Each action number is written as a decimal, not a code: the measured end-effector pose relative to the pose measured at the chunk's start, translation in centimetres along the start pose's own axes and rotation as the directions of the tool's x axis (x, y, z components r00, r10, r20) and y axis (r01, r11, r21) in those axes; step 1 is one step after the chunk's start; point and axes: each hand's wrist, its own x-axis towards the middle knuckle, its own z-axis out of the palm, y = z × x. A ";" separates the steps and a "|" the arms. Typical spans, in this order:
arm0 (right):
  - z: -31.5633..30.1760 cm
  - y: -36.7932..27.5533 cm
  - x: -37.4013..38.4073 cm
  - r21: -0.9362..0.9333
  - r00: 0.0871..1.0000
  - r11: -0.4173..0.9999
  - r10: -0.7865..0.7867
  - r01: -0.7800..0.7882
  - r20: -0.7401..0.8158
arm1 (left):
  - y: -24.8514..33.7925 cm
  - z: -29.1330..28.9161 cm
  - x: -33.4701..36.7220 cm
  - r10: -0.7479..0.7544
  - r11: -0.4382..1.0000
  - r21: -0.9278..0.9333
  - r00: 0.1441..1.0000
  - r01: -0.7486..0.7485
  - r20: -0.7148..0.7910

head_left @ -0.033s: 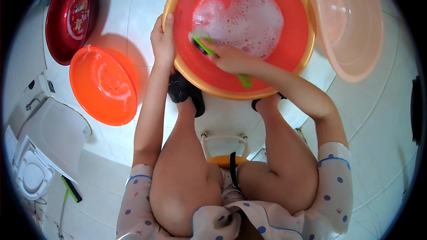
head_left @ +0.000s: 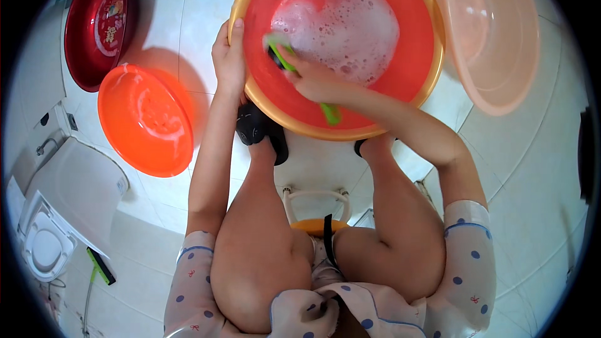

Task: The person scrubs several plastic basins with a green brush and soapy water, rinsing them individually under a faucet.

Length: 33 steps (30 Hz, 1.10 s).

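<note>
A large round red basin (head_left: 414, 50) fills the top centre of the view, seen from above, just beyond the person's feet. Its broad rim (head_left: 441, 40) is gold, and its inside is a glossy, strong red. Cloudy water with whitish foam (head_left: 344, 22) covers the bottom, dotted with bubbles of different sizes; red shows through toward the upper left. A bright green brush (head_left: 286, 56) is slanted over the basin's left part. Its head, with black on one side and pale, blurred bristles, points to the upper left, near the inner wall; whether the bristles touch it cannot be told. The end of the green handle sticks out below the fist.

The right hand (head_left: 313, 80) is wrapped around the brush handle. Its forearm crosses the near side of the basin from the right, with the elbow bent outward. The left hand (head_left: 229, 56) grasps the left side of the rim, thumb over the top; its arm runs up almost straight from the lower left.

Both sleeves (head_left: 466, 256) are whitish with blue dots. On the tiled floor (head_left: 216, 0) to the left lie an orange basin (head_left: 147, 119) and a dark red one (head_left: 94, 31); to the right stands a pale peach basin (head_left: 501, 37).
</note>
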 end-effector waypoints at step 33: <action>0.3 -4.0 -7.5 -0.594 0.855 0.699 -0.517 0.397 -0.037 | 3.1 -0.8 1.7 -0.275 0.903 -0.213 0.882 0.374 0.383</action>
